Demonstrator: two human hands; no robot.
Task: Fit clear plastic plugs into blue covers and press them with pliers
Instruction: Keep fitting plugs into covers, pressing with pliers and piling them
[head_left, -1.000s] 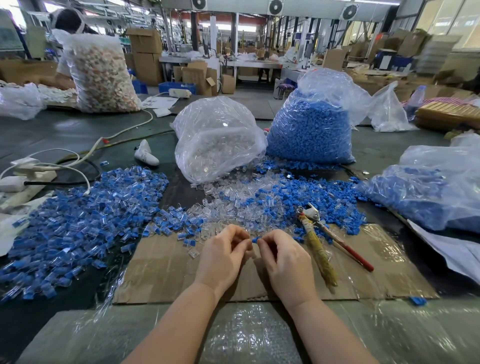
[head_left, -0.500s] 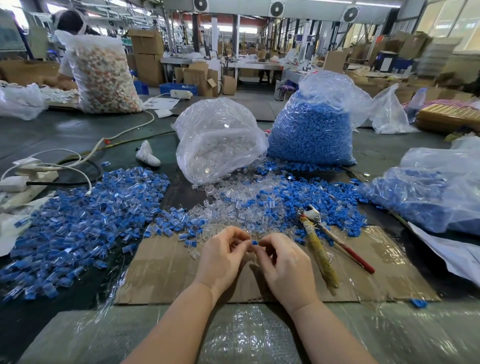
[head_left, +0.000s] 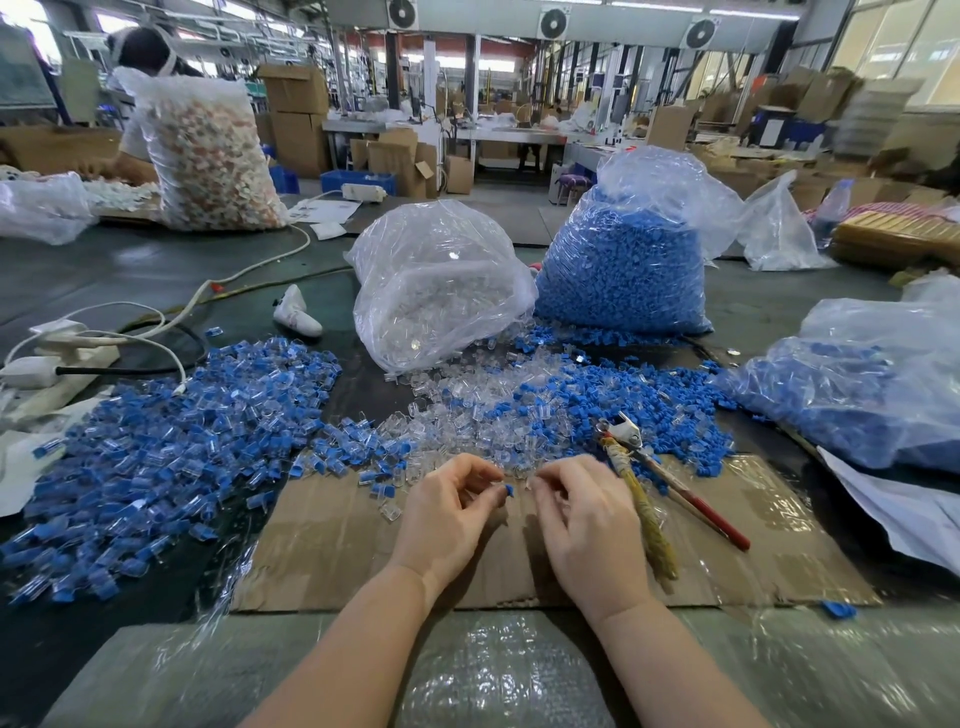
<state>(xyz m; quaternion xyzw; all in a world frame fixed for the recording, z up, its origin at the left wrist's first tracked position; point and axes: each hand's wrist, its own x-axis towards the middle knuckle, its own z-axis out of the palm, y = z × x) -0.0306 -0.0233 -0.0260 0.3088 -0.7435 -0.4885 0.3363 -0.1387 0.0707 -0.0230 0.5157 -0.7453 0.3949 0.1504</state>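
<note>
Left hand (head_left: 447, 512) pinches a small blue cover (head_left: 508, 490) over the cardboard sheet (head_left: 332, 545), and the right hand (head_left: 587, 519) beside it pinches something clear, too small to tell. The pliers (head_left: 670, 480) lie on the cardboard's right part, just beside the right hand, untouched.

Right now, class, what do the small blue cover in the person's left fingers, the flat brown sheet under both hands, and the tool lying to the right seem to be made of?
Small blue cover: opaque matte plastic, probably moulded, uniform in colour.
Flat brown sheet: cardboard, dull and creased, partly under glossy clear film.
Pliers: bright metal jaws; one handle looks red-coated, the other wrapped in yellowish tape or cloth.
</note>
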